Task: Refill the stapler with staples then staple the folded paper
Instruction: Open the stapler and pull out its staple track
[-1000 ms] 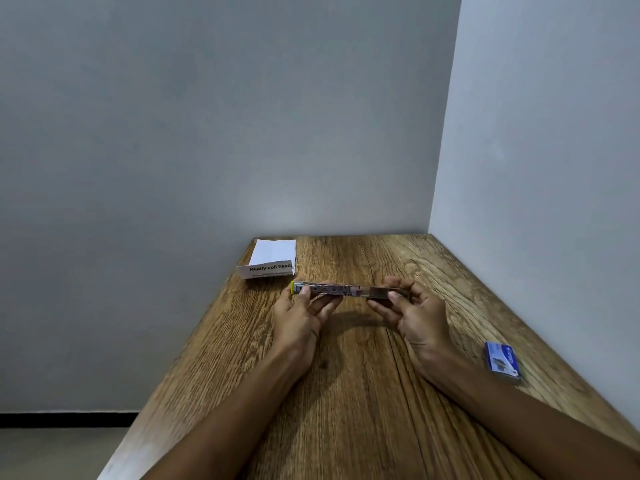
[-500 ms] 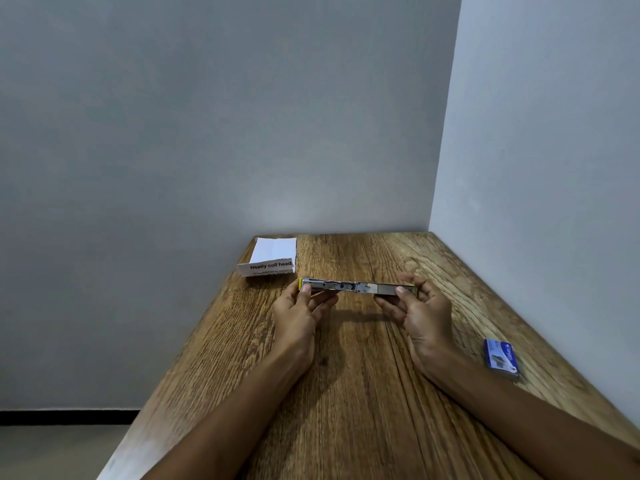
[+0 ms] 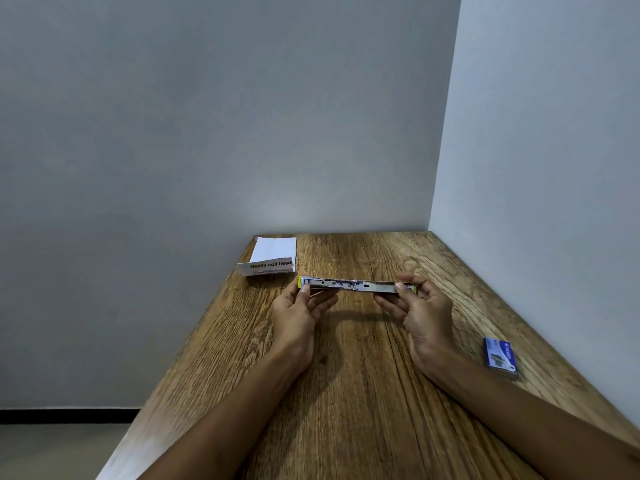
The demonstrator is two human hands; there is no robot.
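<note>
The stapler (image 3: 353,285) is swung fully open into one long metal strip with yellow ends, held level above the wooden table (image 3: 346,393). My left hand (image 3: 299,311) pinches its left end between thumb and fingers. Its right end is pinched by my right hand (image 3: 420,313). A folded white paper (image 3: 272,256) with black print lies at the table's far left corner. A small blue staple box (image 3: 500,356) lies on the table to the right of my right wrist.
Grey walls close the table at the back and along its right side. The table's left edge drops off to the floor (image 3: 52,452).
The stapler has opened out further, flat and longer. My right hand has moved a little to the right with its end. My left hand has hardly moved.
</note>
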